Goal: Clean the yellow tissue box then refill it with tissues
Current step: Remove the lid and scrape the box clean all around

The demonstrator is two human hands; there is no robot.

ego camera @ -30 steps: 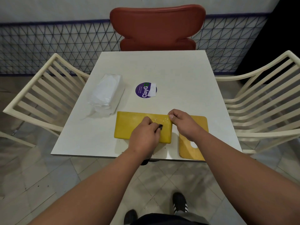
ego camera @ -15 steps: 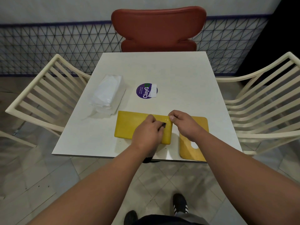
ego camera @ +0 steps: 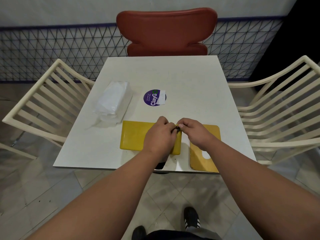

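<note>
Left hand (ego camera: 160,135) pinches small dark scraper on yellow tissue box (ego camera: 135,136), right hand (ego camera: 194,134) gripping its corner; slip could shove box off bench's (ego camera: 173,75) near edge.

tiny dark item (ego camera: 175,130) unidentifiable, box corner hidden

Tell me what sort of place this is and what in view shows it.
Probably a casual eatery or food court. A small square table has chairs on three sides, a red chair beyond it, a round purple sticker reading "ClayGo" stuck to it, and a yellow tissue box for refilling.
</note>
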